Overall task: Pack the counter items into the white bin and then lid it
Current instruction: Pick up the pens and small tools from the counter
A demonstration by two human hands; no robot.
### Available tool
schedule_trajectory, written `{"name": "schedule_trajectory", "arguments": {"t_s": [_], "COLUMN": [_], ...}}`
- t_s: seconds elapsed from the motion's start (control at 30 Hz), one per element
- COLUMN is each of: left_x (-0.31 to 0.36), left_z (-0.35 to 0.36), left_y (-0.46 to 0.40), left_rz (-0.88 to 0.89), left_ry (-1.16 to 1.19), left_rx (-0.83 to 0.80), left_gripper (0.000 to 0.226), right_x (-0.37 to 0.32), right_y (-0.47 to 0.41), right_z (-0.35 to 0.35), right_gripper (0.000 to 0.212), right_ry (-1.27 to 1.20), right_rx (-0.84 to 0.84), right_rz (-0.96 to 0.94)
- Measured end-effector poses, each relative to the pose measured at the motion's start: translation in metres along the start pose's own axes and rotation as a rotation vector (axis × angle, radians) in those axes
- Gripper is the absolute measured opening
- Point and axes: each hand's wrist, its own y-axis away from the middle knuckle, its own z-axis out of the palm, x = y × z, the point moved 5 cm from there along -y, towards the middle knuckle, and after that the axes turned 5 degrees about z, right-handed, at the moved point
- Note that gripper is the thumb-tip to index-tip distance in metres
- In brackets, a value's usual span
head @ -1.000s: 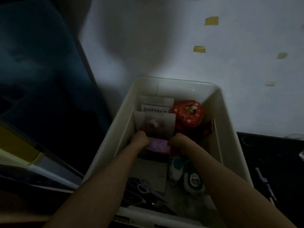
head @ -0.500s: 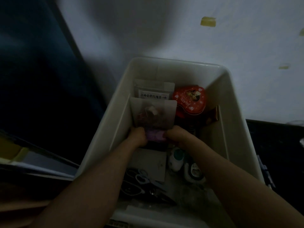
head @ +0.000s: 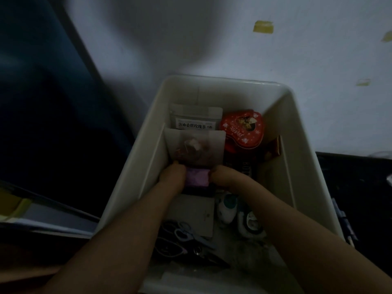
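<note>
Head view looks down into a white rectangular plastic bin (head: 282,132), frame centre, set against a pale wall w/ yellowish tape bits. Both hands are deep inside it. Left hand (head: 172,175) and right hand (head: 222,177) hold a small purple block-shaped item (head: 196,177) between them, 1 on each side; fingers are hidden below, so can't tell how they curl.

Just above the hands stands a translucent pouch w/ dried bits inside (head: 197,146), upright. Behind it, toward the bin's far wall, a 2nd pouch w/ a white printed label (head: 195,117). To the right of the pouches, a red heart-shaped tin (head: 241,129), tilted.

Lower in the frame, between the forearms, a grey card (head: 195,213) lies flat, scissors w/ pale handles (head: 184,233) just below it. A white-and-teal small device (head: 227,206) sits right of the card. No lid on the bin.
</note>
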Motion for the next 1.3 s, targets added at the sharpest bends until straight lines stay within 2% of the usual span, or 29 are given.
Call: {"name": "schedule_trajectory", "arguments": {"t_s": [0.17,0.23,0.37,0.47,0.57,0.7,0.83,0.9,1.03,1.17,1.3], "left_x": [0.005,0.012,0.038,0.065,0.104,0.173,0.243,0.278,0.344,0.390,0.396], "left_z": [-0.005,-0.021,-0.072,-0.104,-0.128,-0.140,-0.137,-0.132,-0.103,-0.055,0.021], "left_y": [0.002,0.009,0.028,0.047,0.070,0.093,0.107,0.109,0.100,0.085,0.060], "left_rz": [0.068,0.070,0.167,0.241,0.288,0.438,0.519,0.546,0.527,0.478,0.343], "left_ry": [0.009,0.040,0.216,0.468,0.587,0.660,0.631,0.602,0.546,0.410,0.302], "left_rx": [-0.171,-0.187,0.016,0.255,0.481,0.582,0.617,0.598,0.415,0.250,-0.003], "left_gripper": [0.043,0.041,0.040,0.038,0.034,0.030,0.032,0.035,0.039,0.039,0.040], "right_x": [-0.008,-0.016,-0.021,-0.014,0.012,0.071,0.142,0.181,0.256,0.319,0.364], "right_y": [0.012,0.028,0.065,0.101,0.143,0.167,0.174,0.170,0.149,0.125,0.097], "right_z": [-0.011,-0.023,-0.066,-0.106,-0.141,-0.175,-0.195,-0.200,-0.200,-0.180,-0.154], "right_gripper": [0.036,0.035,0.031,0.030,0.031,0.030,0.028,0.029,0.031,0.032,0.028], "right_ry": [0.215,0.260,0.078,-0.080,-0.359,-0.571,-0.627,-0.641,-0.548,-0.392,-0.327], "right_rx": [0.075,0.130,0.330,0.531,0.730,0.787,0.806,0.814,0.771,0.633,0.440], "right_rz": [-0.052,-0.100,-0.228,-0.377,-0.516,-0.531,-0.431,-0.362,-0.200,-0.050,0.037]}}
